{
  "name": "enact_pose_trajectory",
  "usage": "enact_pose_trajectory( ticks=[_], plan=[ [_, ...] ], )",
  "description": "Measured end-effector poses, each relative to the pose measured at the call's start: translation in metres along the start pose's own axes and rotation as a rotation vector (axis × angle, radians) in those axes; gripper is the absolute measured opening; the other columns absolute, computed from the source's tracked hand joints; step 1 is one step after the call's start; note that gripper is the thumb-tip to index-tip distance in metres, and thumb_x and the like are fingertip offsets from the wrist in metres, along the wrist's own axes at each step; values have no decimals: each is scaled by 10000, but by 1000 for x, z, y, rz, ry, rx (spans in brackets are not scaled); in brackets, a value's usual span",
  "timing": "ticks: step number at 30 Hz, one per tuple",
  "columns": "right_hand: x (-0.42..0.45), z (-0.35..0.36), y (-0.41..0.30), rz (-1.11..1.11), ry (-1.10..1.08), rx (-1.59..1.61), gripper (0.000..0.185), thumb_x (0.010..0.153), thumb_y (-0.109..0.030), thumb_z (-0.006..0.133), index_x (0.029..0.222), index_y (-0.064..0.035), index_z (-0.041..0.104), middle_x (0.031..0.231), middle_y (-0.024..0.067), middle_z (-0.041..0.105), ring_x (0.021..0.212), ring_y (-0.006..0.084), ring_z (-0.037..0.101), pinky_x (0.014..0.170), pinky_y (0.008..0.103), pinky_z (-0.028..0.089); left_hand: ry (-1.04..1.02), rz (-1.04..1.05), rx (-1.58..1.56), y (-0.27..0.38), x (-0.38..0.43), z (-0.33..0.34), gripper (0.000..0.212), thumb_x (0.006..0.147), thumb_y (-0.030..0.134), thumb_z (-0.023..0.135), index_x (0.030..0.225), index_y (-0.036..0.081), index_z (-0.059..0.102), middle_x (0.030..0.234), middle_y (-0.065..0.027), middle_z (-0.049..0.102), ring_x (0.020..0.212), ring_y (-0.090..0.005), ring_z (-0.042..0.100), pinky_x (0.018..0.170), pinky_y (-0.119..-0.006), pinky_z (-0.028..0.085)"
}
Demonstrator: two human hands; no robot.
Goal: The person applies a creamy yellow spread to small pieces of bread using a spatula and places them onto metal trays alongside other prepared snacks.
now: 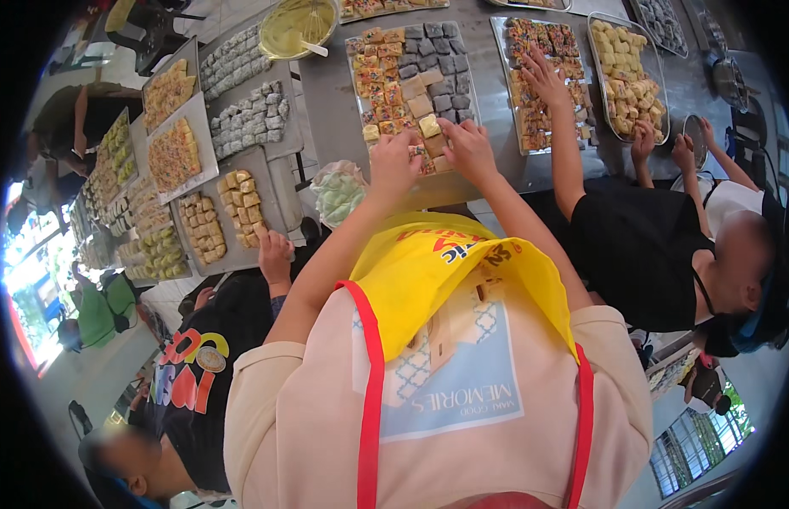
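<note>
A metal tray [476, 95] of small square cakes lies before me on a steel table. Its left part holds yellow cakes with coloured sprinkles [377, 76], its right part dark grey cakes [442, 67], with plain tan cakes [420, 105] between them. My left hand [394, 158] is over the tray's near edge, fingertips by the sprinkled pieces. My right hand [472, 147] reaches in from the right, its fingertips at a pale yellow cake [429, 125] lying between both hands. Whether either hand grips a piece is hard to see.
A bowl of yellow batter [296, 28] with a whisk stands at the back left. A co-worker's hand [547, 79] reaches over the right-hand sprinkled tray [520, 127]. Another person's hand [275, 254] touches cakes on the left table. A crumpled pale-green bundle [337, 194] is by my left forearm.
</note>
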State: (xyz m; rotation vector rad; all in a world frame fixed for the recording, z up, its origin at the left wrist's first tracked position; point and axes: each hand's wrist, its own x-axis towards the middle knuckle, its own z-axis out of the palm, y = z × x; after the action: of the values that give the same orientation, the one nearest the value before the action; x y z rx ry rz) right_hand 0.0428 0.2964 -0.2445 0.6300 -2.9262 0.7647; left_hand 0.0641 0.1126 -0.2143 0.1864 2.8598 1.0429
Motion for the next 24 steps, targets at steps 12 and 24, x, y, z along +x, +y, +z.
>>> enact_pose_trajectory(
  ticks=[12,24],
  plan=[
    [1,4,-3,156,87,105,477,667,-56,634,1114,-152,495,806,-13,599,810,204,535,717,381,394,106,-92,123,-28,-1,-15,254,693,149,660,914,136,535,856,14,598,876,-252,525,742,-401,412],
    [79,30,5,416,-61,314,360,783,-90,497,1138,-112,440,900,178,626,854,391,580,713,493,450,-194,-348,-659,-43,73,15,301,759,35,520,1053,46,454,1051,-125,559,878,-161,544,733,-307,449]
  ],
)
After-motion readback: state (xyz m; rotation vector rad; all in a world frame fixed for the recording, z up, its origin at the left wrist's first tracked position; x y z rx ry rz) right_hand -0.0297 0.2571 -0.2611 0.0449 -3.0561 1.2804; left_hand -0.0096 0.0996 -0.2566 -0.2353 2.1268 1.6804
